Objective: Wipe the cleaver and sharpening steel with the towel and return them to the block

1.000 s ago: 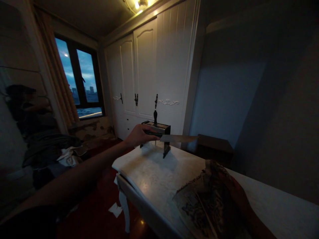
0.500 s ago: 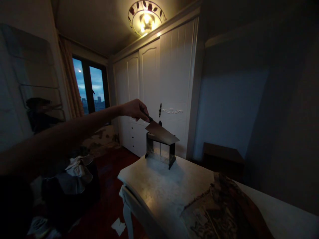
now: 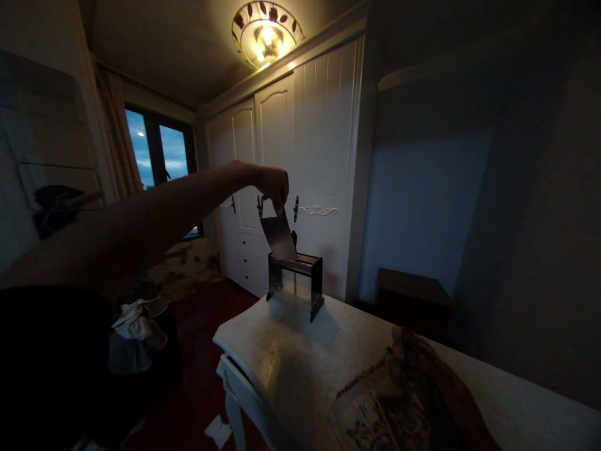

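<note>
My left hand [image 3: 276,186] is closed around the handle of a kitchen knife with a broad blade [image 3: 280,238]. The blade points down, and its lower end meets the top of a black knife rack [image 3: 307,266]. Whether it has entered a slot, I cannot tell. The rack has dark side panels and see-through faces, and stands on the white table [image 3: 277,338]. Another dark handle [image 3: 294,239] sticks up behind the blade. At the lower right my right hand [image 3: 420,357] lies in shadow over a patterned cloth [image 3: 375,407]; its fingers are not distinct.
Behind the table rises a white wardrobe [image 3: 323,138]. A dark brown cabinet [image 3: 413,291] stands by the right wall. Light cloth [image 3: 138,329] lies on a dark heap at the left, and a scrap of paper [image 3: 218,431] is on the red floor.
My left hand has lifted and turned the knife from a near-level slant to blade-down, bringing its lower end to the rack top. The view has shifted slightly. My right hand stays at the cloth.
</note>
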`<state>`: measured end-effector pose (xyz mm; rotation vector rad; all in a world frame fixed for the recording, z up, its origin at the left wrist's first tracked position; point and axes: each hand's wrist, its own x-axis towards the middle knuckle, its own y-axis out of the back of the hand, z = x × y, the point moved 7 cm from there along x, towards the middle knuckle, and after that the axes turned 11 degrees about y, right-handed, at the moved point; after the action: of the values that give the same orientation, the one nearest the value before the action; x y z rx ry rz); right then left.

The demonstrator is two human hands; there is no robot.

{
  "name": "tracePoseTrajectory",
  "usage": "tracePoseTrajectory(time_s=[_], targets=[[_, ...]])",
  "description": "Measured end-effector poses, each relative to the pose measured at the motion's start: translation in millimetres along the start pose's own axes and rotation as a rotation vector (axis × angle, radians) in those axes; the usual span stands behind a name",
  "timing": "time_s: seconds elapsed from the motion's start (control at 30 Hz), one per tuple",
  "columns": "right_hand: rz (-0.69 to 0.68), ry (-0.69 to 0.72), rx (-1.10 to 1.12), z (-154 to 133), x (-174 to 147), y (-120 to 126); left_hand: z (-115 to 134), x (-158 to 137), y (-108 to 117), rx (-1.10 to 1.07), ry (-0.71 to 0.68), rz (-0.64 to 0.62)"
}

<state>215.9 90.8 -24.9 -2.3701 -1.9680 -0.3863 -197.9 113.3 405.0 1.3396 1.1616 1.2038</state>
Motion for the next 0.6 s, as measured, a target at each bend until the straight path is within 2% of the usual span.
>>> tracePoseTrajectory(time_s=[0.23,0.33,0.47,0.6], targets=[[0.002,0.0,0.025,-1.0,-1.8,-1.8,3.7,20.7,3.8,0.027,-0.033,-0.024],[-0.005,-0.012,0.025,-0.9,-2.1,-2.8,11.7,25.8,4.2,0.005,-0.034,-0.041],[-0.004,-0.027,0.01,0.0,-2.3,-2.4,22.8,30.7,2.9,-0.034,0.06,-0.045],[-0.002,-0.05,0.037,-0.7,-4.0,-2.2,37.6,35.8,-2.7,0.076,0.03,-0.069]])
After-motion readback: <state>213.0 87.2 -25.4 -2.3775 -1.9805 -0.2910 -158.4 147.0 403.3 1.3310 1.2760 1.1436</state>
